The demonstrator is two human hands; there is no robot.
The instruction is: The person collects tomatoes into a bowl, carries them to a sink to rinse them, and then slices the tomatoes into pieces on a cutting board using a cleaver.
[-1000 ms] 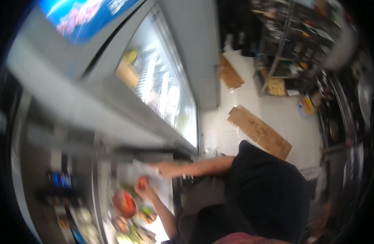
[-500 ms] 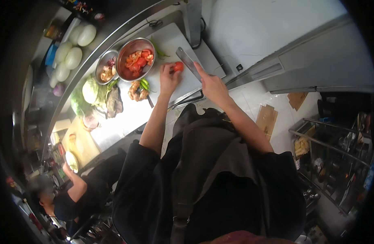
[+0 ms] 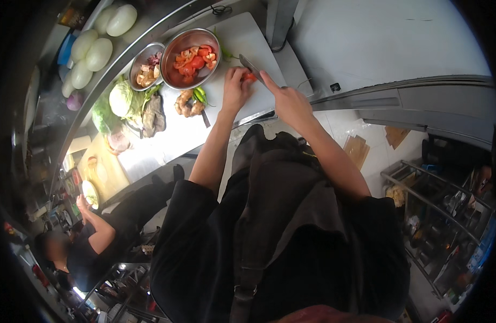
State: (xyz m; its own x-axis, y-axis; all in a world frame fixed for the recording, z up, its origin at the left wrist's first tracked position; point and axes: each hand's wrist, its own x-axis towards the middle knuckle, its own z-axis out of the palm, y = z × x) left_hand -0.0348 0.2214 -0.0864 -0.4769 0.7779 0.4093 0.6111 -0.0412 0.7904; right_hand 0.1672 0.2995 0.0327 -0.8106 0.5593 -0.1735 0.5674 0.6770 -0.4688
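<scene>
My left hand [image 3: 236, 92] curls its fingers around a red tomato [image 3: 250, 77], holding it on the white cutting board [image 3: 241, 33]. My right hand [image 3: 292, 106] is closed on a knife [image 3: 251, 67], index finger stretched along the blade. The blade lies against the tomato's right side; how deep it cuts is too small to tell. Left of my hands, a large steel bowl [image 3: 203, 36] holds cut tomato pieces. A smaller steel bowl [image 3: 142, 53] beside it contains pale slices and reddish pieces. Green chillies [image 3: 200, 97] and ginger [image 3: 187, 106] lie below the large bowl.
Cabbage [image 3: 122, 100] and dark wilted leaves [image 3: 153, 116] are on the counter's left part. Pale oval vegetables [image 3: 98, 54] sit on a shelf behind. A co-worker [image 3: 99, 237] stands lower left at a wooden board [image 3: 109, 175]. A metal rack [image 3: 436, 196] stands right.
The knife has moved onto the tomato beside my left fingers, from a spot apart on its right. The view has shifted slightly. The co-worker's hands have moved a little.
</scene>
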